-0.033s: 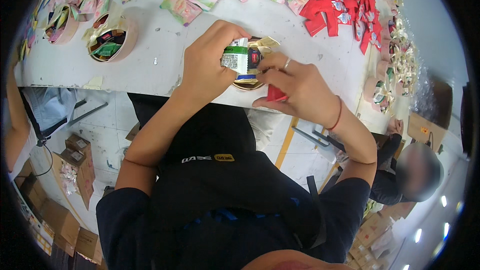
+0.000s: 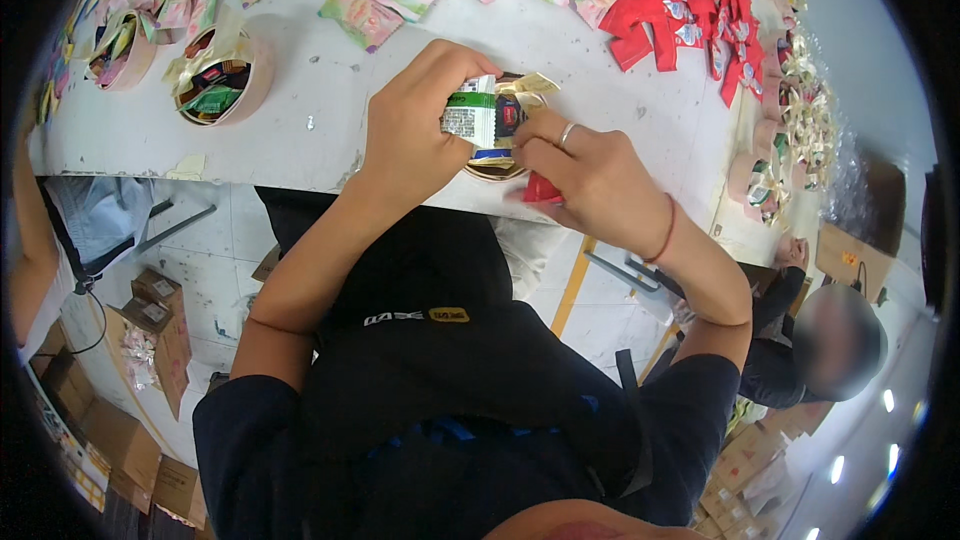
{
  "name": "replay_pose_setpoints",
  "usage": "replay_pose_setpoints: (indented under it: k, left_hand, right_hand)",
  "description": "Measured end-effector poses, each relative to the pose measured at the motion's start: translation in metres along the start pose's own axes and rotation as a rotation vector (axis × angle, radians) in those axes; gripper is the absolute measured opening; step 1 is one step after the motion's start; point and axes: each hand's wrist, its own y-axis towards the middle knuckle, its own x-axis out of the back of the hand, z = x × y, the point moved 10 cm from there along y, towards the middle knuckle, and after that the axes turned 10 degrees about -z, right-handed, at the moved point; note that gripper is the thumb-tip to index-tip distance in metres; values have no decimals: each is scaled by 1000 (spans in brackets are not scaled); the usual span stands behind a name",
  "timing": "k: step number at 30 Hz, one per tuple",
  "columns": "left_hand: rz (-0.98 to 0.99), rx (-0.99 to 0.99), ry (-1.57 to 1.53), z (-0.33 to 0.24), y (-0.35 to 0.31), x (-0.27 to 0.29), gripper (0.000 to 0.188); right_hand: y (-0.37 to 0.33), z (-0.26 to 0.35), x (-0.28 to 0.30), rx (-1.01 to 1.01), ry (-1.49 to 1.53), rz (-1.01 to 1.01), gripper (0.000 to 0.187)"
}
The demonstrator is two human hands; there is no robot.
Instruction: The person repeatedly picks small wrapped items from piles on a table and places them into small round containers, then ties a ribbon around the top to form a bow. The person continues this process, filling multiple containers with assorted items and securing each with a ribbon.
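Observation:
At the table's near edge stands a small round box point(image 2: 497, 176) holding wrapped sweets, with a gold ribbon point(image 2: 530, 86) at its far right rim. My left hand point(image 2: 412, 125) is closed round the box's left side, thumb and fingers gripping a green-and-white packet point(image 2: 468, 112) over the opening. A dark wrapped sweet point(image 2: 509, 115) shows beside that packet. My right hand point(image 2: 605, 175) is closed at the box's right side, with a red packet point(image 2: 543, 189) held under its bent fingers. Its fingertips reach the box's contents and are partly hidden.
Pink-and-green packets point(image 2: 365, 15) and a pile of red packets point(image 2: 665, 15) cover the far table. Two filled pink boxes point(image 2: 262, 80) stand left; more ribboned boxes point(image 2: 742, 180) line the right. Another person point(image 2: 790, 340) is at right, a person's arm point(image 2: 38, 240) at left. Cartons point(image 2: 165, 340) stand below.
My right hand has shifted slightly left and turned a little, carrying the red packet with it toward the box. My left hand has stayed in place.

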Motion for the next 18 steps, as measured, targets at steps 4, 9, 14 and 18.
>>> replay_pose_setpoints:
  k: [4, 9, 14, 18]
  left_hand:
    - [13, -86, -13, -5, -1, -1, 16]
    - [-25, -2, -222, -10, -1, 25, 39]
    - [101, 264, -525, -12, -31, 34, 31]
    - [140, -133, 14, -59, -33, 18, 23]
  right_hand:
    - [-7, -4, -8, -43, -89, 1, 26]
    - [-10, -4, 4, -55, -33, -147, 21]
    - [-32, -16, 16, -92, 240, -388, 25]
    - [-77, -43, 24, -439, 755, -759, 21]
